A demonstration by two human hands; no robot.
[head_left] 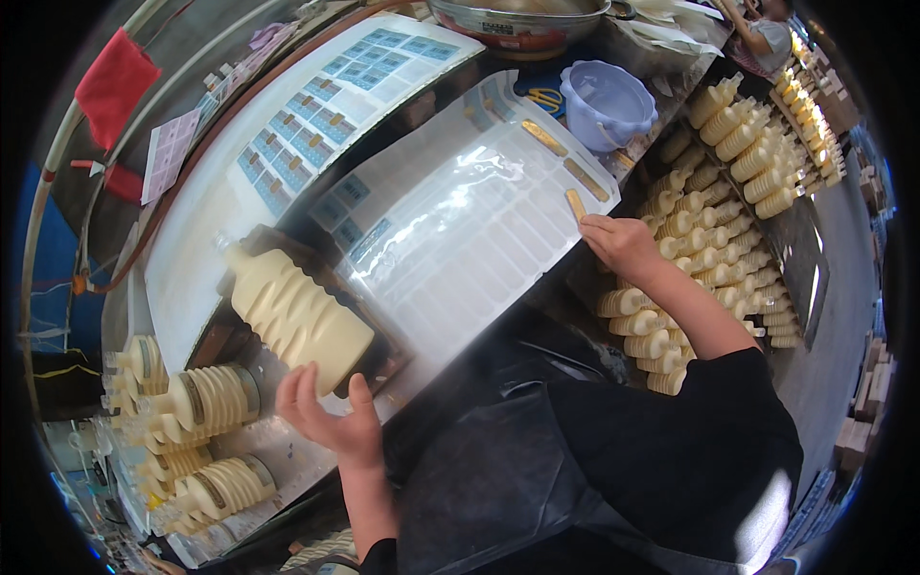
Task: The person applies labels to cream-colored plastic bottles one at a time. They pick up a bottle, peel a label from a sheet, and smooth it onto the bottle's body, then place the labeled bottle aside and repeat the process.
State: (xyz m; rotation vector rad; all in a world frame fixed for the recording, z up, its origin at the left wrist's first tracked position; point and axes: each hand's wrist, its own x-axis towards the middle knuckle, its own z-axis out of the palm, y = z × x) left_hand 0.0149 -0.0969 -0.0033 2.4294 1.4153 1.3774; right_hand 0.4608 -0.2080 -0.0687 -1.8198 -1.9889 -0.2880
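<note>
We have labelled bottles (219, 398) left of our spread left hand (340, 419), a bare-looking bottle (299, 318) beyond it, our right hand (626, 249) pinching one gold label (575, 203), two remaining beyond.

Scene bright; white glare on glossy sheet (450, 225); edges bent, darkened

Left hand (333, 420) is held open, thumb (361, 393) set well apart from the curved fingers (303, 391); left forearm (369, 503) is pointed forward. Right forearm (704, 311) is angled forward and inward; right hand (621, 247) is held farther forward than the left, thumb and fingers brought together at the tips.
</note>
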